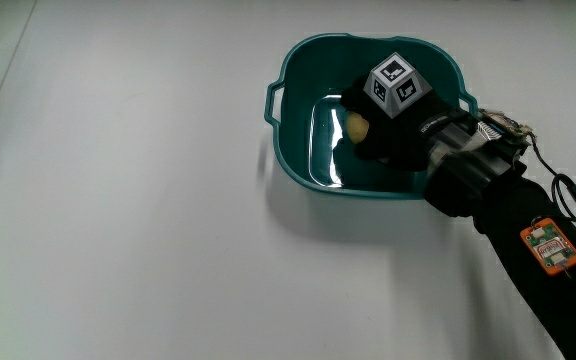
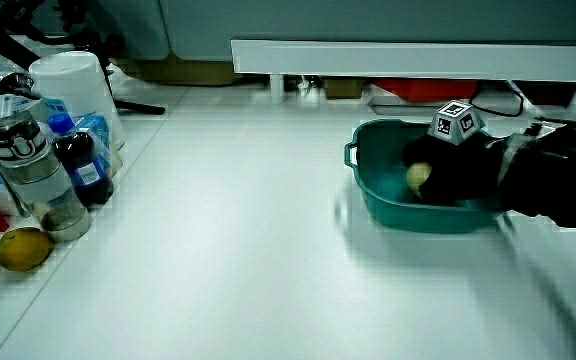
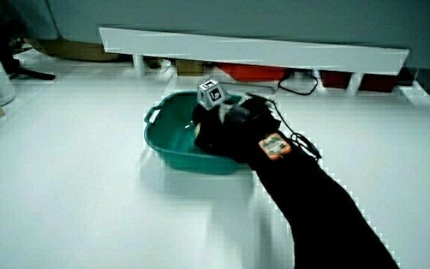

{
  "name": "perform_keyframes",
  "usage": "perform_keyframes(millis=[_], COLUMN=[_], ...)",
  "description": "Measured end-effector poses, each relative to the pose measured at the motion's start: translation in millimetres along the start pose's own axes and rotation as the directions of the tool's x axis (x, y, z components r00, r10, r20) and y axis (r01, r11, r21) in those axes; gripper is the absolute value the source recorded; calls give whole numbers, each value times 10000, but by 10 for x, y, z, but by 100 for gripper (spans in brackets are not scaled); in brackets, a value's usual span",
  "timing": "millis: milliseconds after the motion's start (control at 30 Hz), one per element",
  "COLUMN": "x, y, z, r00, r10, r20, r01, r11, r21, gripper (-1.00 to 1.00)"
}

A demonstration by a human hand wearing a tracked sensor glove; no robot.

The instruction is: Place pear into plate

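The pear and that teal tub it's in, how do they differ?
The pear is pale yellow and small; the teal tub is far larger. The pear is rounded, while the tub is a deep, squarish basin with handles. The pear lies inside, mostly covered by the hand, whose fingers curl around it; the tub sits uncovered on the white table. Both are plain and single-coloured.

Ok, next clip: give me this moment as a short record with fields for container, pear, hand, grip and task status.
container: teal basin with handles, on the white table
pear: yellowish, inside the basin, partly covered by the hand
hand: black glove, reaching into the basin, patterned cube on its back
grip: fingers curled around the pear
task status: pear inside the basin, apparently not yet released
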Motion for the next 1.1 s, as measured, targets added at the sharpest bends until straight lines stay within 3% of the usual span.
perform_keyframes(millis=[167, 233, 300, 367, 467, 533, 567, 667, 700, 767, 900, 967, 1000, 1033, 1067, 1100], x=[32, 79, 77, 65, 105, 165, 238, 292, 360, 417, 539, 569, 548, 576, 586, 600], y=[23, 24, -12, -42, -68, -90, -55, -222, -199, -261, -406, -492, -562, -598, -635, -674], z=[-76, -119, -73, -14, 60, 122, 72, 354, 315, 365, 378, 366, 419, 402, 405, 400], r00=[9999, 9990, 9976, 9988, 9977, 9944, 9919, 9902, 9907, 9893, 9917, 9940, 9935, 9930, 9920, 9958], r10=[-155, -288, -153, -189, -93, 57, 100, 71, -66, 6, -477, -355, -39, -440, -48, -262], r20=[31, -331, -671, -454, -676, -1055, -1269, -1396, -1358, -1462, -1198, -1030, -1135, -1100, -1264, -873], r01=[156, 275, 134, 187, 100, -43, -120, 5, 118, 56, 590, 439, 142, 566, 193, 375], r11=[9991, 9989, 9995, 9998, 9999, 9999, 9998, 9985, 9992, 9991, 9940, 9958, 9958, 9918, 9934, 9908], r21=[-385, -372, -293, -44, 94, 134, -147, 546, 378, 423, 926, 804, 901, 1148, 1133, 1300], gripper=[-24, -33, -43, -52, -67, -76, -81, -95, -100, -100, -100, -100, -100, -100, -100, -100])
